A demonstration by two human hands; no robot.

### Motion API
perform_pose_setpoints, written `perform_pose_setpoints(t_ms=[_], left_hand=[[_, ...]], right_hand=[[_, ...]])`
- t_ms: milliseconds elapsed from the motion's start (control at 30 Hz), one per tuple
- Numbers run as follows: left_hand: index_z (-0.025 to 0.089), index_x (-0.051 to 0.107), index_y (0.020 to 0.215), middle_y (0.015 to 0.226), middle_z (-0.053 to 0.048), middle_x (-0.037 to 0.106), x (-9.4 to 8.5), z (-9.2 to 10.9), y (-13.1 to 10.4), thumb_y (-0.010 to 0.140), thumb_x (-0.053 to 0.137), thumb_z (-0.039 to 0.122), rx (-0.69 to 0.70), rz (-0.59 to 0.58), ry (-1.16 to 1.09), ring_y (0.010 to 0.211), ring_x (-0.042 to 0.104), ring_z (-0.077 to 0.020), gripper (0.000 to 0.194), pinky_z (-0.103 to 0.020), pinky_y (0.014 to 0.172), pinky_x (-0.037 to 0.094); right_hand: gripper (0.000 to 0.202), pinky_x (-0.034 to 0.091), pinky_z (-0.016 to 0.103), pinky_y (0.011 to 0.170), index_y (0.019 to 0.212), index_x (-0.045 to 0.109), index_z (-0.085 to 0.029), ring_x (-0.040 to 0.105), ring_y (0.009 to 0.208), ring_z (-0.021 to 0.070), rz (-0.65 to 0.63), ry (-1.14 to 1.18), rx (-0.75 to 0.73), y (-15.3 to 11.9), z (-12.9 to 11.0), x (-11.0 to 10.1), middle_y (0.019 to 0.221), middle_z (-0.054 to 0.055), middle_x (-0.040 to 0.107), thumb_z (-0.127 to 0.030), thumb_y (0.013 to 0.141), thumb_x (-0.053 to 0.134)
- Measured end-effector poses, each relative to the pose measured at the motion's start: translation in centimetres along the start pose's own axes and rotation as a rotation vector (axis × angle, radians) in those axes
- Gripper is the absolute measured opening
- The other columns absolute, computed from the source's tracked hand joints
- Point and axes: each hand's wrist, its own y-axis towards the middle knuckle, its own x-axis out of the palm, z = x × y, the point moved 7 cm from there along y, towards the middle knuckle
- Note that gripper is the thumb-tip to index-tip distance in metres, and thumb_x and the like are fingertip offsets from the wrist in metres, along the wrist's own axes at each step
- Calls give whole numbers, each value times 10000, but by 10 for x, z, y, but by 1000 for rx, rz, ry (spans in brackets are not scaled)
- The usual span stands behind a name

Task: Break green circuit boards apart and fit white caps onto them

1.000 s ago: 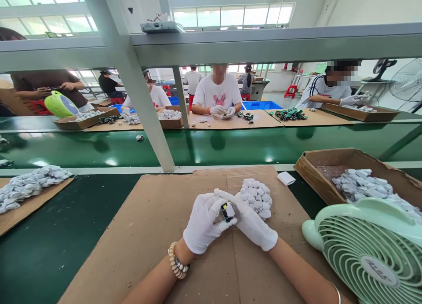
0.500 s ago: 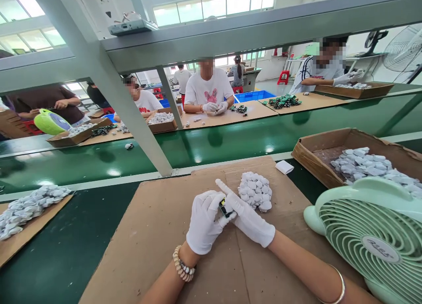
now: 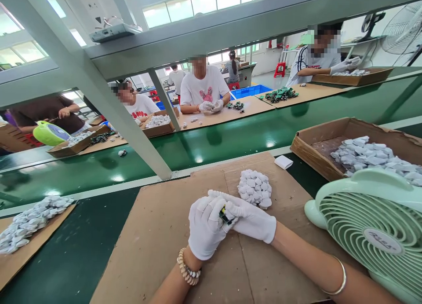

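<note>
We identify no legible text. On the green desk fan [image 3: 359, 207], we observe dark stylized lettering on the oval badge [image 3: 383, 241]; we cannot resolve its characters. We note red lettering on the white shirt [image 3: 142, 105] at far left and on the striped-sleeve shirt [image 3: 301, 68] at right; both are too small or blurred to read.

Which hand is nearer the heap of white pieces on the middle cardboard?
Right. The right hand lies just on the near side of the heap; the left hand is farther off, nearer and to the left.
</note>
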Motion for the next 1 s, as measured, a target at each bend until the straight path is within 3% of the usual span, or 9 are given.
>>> perform_pose_setpoints(t_ms=[167,333,500,600,800,900,1000], left_hand=[[205,499,1080,933,-80,618,-3,-13,1,768,614,416,-93,3,-71,936,555,-226,393,-370,816,437],[202,487,1137,993,-86,632,-9,-21,-1,763,631,405,-71,44,-101,1004,549,-233,449,-361,838,433],[170,457,1213,1008,-105,646,-1,-21,-3,771,630,376,-40,7,-4,1006,543,-245,517,-367,860,397],[143,466,1198,1000,-119,642,3,-20,-4,780,617,383,-41,-3,0,996,537,-249,505,-372,856,392],[165,497,1129,989,-103,629,4,-21,-3,740,662,351,-74,-42,-98,990,540,-241,461,-369,853,401],[180,498,1105,973,-94,625,1,-23,-1,717,684,327,-88,-29,-119,971,546,-235,455,-370,839,411],[196,492,1068,917,-74,627,0,-23,0,696,697,315,-90,-23,-112,923,553,-229,441,-382,822,416]], right_hand=[[400,423,249,884,1201,549,-248,539,1019,123,47,76,-17,7,-1,2,1108,15,609,-374,822,558],[224,463,257,743,900,656,-183,571,885,148,19,166,74,18,-2,13,903,27,648,-365,813,558],[183,437,188,595,640,577,-139,499,586,78,72,173,-42,24,-3,9,609,-31,540,-254,742,675],[176,443,204,598,736,602,-134,517,632,91,131,145,-84,24,0,2,683,-12,558,-284,729,693],[252,459,260,747,933,613,-172,554,799,125,179,37,-99,17,3,-8,880,25,605,-367,777,640],[452,447,306,823,1152,555,-204,571,883,154,208,-65,-94,14,1,-12,964,42,629,-442,774,623],[622,451,406,834,1281,462,-213,605,896,206,214,-124,-39,14,0,-15,965,76,658,-609,802,459]])
